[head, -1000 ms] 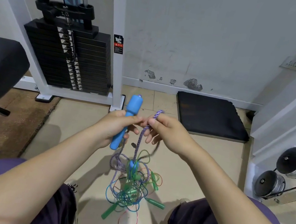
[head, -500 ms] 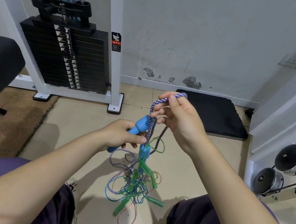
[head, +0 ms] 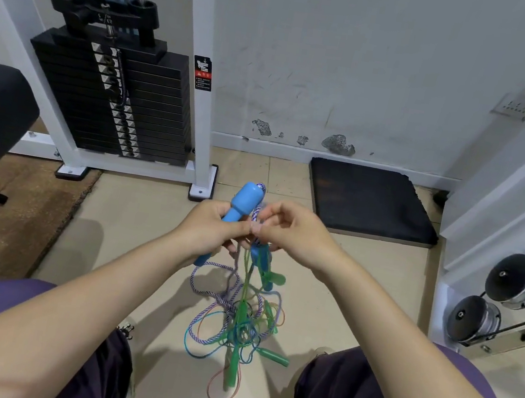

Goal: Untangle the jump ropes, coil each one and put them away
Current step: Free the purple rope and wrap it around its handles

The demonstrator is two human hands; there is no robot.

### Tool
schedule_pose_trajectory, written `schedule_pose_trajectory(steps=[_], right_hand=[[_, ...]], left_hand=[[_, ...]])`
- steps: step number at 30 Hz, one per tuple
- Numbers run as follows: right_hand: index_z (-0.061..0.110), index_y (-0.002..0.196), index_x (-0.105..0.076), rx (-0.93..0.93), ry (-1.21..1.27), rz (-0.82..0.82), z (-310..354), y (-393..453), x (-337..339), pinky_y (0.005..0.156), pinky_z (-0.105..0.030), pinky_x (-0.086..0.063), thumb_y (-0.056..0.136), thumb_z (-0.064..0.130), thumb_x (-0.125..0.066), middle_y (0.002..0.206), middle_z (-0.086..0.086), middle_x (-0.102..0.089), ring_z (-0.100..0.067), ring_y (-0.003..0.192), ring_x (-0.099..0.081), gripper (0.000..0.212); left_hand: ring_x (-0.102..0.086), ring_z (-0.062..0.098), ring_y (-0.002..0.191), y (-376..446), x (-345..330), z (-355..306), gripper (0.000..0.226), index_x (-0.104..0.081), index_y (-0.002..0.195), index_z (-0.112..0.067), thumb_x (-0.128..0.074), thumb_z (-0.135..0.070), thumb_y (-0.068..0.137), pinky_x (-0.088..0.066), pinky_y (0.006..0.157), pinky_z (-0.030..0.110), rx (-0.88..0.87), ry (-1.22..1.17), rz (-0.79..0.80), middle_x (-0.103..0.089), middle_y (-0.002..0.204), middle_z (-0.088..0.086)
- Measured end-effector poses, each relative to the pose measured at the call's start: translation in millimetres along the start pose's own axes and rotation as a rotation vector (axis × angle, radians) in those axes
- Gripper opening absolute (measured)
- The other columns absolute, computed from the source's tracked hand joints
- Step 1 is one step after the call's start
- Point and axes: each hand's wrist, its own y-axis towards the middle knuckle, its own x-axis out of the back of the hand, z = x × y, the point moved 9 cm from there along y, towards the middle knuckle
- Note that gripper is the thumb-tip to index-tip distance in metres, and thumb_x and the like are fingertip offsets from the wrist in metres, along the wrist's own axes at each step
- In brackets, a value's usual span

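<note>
Between our fingertips: left hand [head: 211, 228] wraps the blue handle [head: 240, 207], anchoring it; right hand [head: 286, 233] pinches the braided purple rope [head: 256, 213] beside it to feed slack. Tangle [head: 241, 326] hangs below both, off the knees, likely for visibility.

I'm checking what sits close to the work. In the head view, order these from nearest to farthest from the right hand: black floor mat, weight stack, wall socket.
From the right hand:
1. Black floor mat, on the floor just ahead and to the right.
2. Weight stack, ahead on the left.
3. Wall socket, high on the wall to the right.
</note>
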Motion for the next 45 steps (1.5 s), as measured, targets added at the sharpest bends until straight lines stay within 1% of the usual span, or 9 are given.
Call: schedule_pose_trajectory(steps=[6, 17, 21, 25, 32, 34, 37, 40, 45], right_hand=[[0.016, 0.085, -0.056, 0.107, -0.307, -0.024, 6.4, -2.3, -1.8, 0.065, -0.027, -0.039, 0.072, 0.020, -0.084, 0.077, 0.004, -0.056, -0.013, 0.072, -0.047, 0.032], [0.021, 0.092, -0.069, 0.154, -0.328, 0.052, 6.3, 0.7, -4.6, 0.068, -0.025, -0.043, 0.072, 0.029, -0.085, 0.082, -0.005, -0.065, -0.006, 0.068, -0.049, 0.027], [0.007, 0.094, -0.063, 0.021, 0.052, -0.021, 3.4, 0.6, 9.7, 0.056, -0.026, -0.049, 0.088, 0.017, -0.070, 0.077, -0.008, -0.062, -0.014, 0.056, -0.056, 0.014], [0.000, 0.102, -0.055, -0.051, 0.492, -0.029, 6.0, -3.7, 15.8, 0.064, -0.028, -0.057, 0.094, 0.008, -0.058, 0.089, -0.018, -0.066, -0.028, 0.069, -0.067, 0.012], [0.009, 0.105, -0.046, -0.004, 0.129, -0.095, 5.4, -5.5, 19.8, 0.061, -0.031, -0.055, 0.083, 0.020, -0.075, 0.091, -0.012, -0.063, -0.021, 0.069, -0.066, 0.038], [0.017, 0.107, -0.047, 0.069, -0.042, -0.212, 11.7, -4.6, 32.8, 0.072, -0.031, -0.053, 0.077, 0.031, -0.080, 0.099, -0.008, -0.059, -0.013, 0.080, -0.060, 0.047], [0.022, 0.108, -0.058, 0.185, -0.002, -0.112, 25.9, -7.2, 28.5, 0.085, -0.026, -0.049, 0.077, 0.044, -0.072, 0.103, 0.000, -0.063, -0.007, 0.092, -0.059, 0.041], [0.016, 0.096, -0.066, 0.204, -0.015, 0.026, 31.5, -12.7, 7.1, 0.074, -0.022, -0.044, 0.081, 0.044, -0.066, 0.087, 0.002, -0.064, -0.006, 0.079, -0.055, 0.032], [0.007, 0.091, -0.064, 0.240, -0.144, 0.002, 33.6, -12.0, 0.1, 0.058, -0.014, -0.037, 0.092, 0.030, -0.063, 0.074, 0.001, -0.051, -0.004, 0.062, -0.043, 0.024]], left_hand=[[-0.064, 0.017, 0.062, -2.4, 1.7, -8.6, 0.011, -0.065, 0.092, -0.002, -0.070, -0.011, 0.088, -0.056, 0.061, 0.023, -0.037, -0.151, 0.021, -0.071, 0.071, 0.006], [-0.067, 0.013, 0.066, -7.1, 16.9, -19.4, 0.013, -0.065, 0.091, -0.007, -0.063, -0.019, 0.095, -0.057, 0.059, 0.023, -0.057, -0.240, -0.009, -0.071, 0.075, 0.005], [-0.068, 0.016, 0.071, -6.4, 18.3, -14.5, 0.022, -0.066, 0.107, -0.009, -0.058, -0.027, 0.098, -0.056, 0.065, 0.027, -0.001, -0.163, 0.024, -0.071, 0.087, 0.007], [-0.070, 0.026, 0.084, -12.8, 0.5, -8.5, 0.044, -0.061, 0.119, -0.003, -0.064, -0.036, 0.091, -0.056, 0.069, 0.032, 0.083, -0.109, 0.253, -0.072, 0.100, 0.013], [-0.063, 0.026, 0.063, -28.6, -13.2, -13.2, 0.036, -0.056, 0.111, -0.007, -0.076, -0.016, 0.083, -0.054, 0.066, 0.037, 0.051, -0.014, 0.450, -0.067, 0.080, 0.009], [-0.063, 0.025, 0.061, -31.3, -14.0, -13.4, 0.041, -0.053, 0.115, -0.005, -0.074, -0.016, 0.082, -0.055, 0.066, 0.037, 0.060, -0.002, 0.469, -0.067, 0.080, 0.010], [-0.065, 0.023, 0.061, -36.9, -21.6, -14.6, 0.031, -0.054, 0.112, -0.005, -0.071, -0.006, 0.086, -0.056, 0.064, 0.035, 0.058, 0.004, 0.529, -0.068, 0.083, 0.012], [-0.065, 0.023, 0.063, -41.2, -29.9, -16.2, 0.023, -0.056, 0.106, -0.006, -0.069, -0.003, 0.088, -0.057, 0.064, 0.033, 0.037, 0.033, 0.559, -0.069, 0.085, 0.011], [-0.065, 0.022, 0.065, -40.7, -30.5, -16.2, 0.020, -0.056, 0.108, -0.006, -0.065, -0.001, 0.090, -0.056, 0.068, 0.035, 0.039, 0.067, 0.545, -0.070, 0.085, 0.011]])
